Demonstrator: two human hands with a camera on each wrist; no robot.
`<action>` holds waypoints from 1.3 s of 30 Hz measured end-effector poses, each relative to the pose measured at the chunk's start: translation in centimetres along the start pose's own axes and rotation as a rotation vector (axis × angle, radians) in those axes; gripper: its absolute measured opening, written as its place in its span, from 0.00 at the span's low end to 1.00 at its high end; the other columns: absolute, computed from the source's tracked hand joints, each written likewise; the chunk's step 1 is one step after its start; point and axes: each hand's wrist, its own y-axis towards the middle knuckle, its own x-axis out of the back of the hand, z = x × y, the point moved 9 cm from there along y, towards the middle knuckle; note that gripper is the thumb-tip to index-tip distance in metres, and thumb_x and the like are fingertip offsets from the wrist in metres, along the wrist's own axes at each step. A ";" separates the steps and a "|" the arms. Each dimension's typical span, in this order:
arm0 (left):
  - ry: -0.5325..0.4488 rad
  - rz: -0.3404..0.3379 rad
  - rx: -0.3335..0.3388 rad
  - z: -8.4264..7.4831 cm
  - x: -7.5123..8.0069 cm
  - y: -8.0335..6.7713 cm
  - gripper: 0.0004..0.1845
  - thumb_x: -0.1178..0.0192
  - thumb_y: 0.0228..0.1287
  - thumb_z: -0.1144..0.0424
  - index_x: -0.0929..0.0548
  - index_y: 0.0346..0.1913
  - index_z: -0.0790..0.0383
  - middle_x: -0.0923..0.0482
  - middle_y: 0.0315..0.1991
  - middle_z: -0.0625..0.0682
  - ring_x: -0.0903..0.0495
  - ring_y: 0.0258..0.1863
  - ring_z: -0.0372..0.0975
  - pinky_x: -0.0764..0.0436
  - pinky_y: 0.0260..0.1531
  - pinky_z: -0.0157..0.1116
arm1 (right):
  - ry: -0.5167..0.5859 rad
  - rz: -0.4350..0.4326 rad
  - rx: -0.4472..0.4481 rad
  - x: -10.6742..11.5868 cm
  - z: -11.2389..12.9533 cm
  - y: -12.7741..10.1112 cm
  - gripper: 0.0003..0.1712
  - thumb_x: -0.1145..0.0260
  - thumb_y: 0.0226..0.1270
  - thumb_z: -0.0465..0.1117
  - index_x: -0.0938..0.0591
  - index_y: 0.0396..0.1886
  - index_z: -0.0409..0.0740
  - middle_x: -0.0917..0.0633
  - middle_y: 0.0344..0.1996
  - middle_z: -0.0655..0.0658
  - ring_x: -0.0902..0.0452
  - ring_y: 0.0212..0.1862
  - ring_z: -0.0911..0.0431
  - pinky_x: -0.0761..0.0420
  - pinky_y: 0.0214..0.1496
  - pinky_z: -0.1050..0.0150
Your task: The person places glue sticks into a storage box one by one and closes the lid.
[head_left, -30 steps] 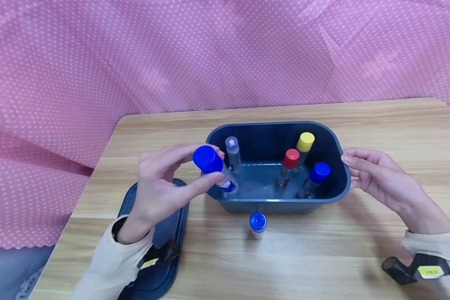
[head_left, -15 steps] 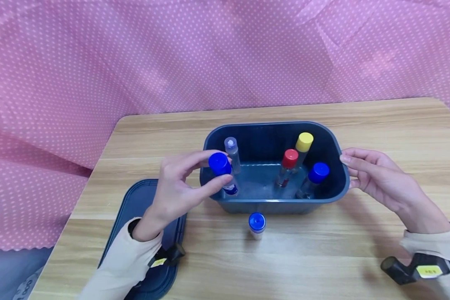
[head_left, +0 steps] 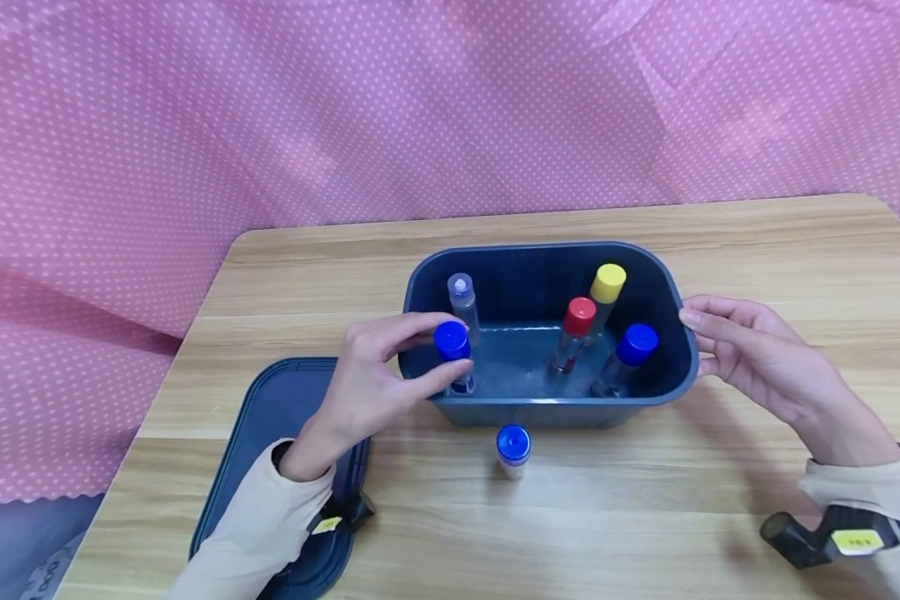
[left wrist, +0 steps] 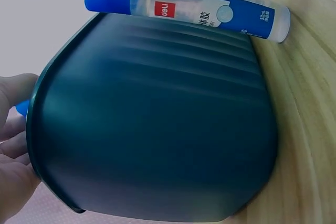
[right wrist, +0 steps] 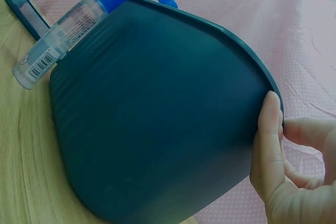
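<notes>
Bottle (head_left: 452,340), blue-capped, pinched in left hand (head_left: 375,375) inside bin's (head_left: 525,414) left end; right hand (head_left: 768,362) grips its right rim (head_left: 692,354).

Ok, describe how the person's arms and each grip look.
Both sleeves are cream, a dark band showing at each opening. Each carries a black camera with a yellow label, print too small to read. The left grip and right grip are ungloved.
</notes>
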 end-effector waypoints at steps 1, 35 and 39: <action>-0.005 0.001 -0.002 0.0 0.0 0.0 0.19 0.26 0.47 0.73 0.16 0.46 0.69 0.14 0.42 0.56 0.15 0.43 0.42 0.17 0.46 0.32 | -0.001 -0.002 0.001 0.0 0.0 0.0 0.22 0.63 0.77 0.28 0.20 0.51 0.36 0.16 0.42 0.46 0.17 0.39 0.56 0.14 0.37 0.64; 0.255 0.167 0.051 -0.3 -1.5 1.0 0.18 0.26 0.50 0.63 0.14 0.45 0.62 0.14 0.40 0.52 0.15 0.41 0.40 0.16 0.44 0.33 | 0.067 0.036 0.004 -0.3 0.1 0.1 0.24 0.65 0.76 0.26 0.21 0.51 0.33 0.15 0.43 0.44 0.16 0.41 0.55 0.14 0.39 0.63; 0.267 0.208 0.091 -0.1 -1.7 1.2 0.18 0.26 0.51 0.64 0.15 0.46 0.64 0.14 0.40 0.53 0.15 0.40 0.41 0.16 0.44 0.34 | 0.012 0.006 0.005 0.0 0.1 0.1 0.23 0.63 0.77 0.27 0.20 0.51 0.36 0.16 0.43 0.46 0.16 0.41 0.56 0.14 0.38 0.64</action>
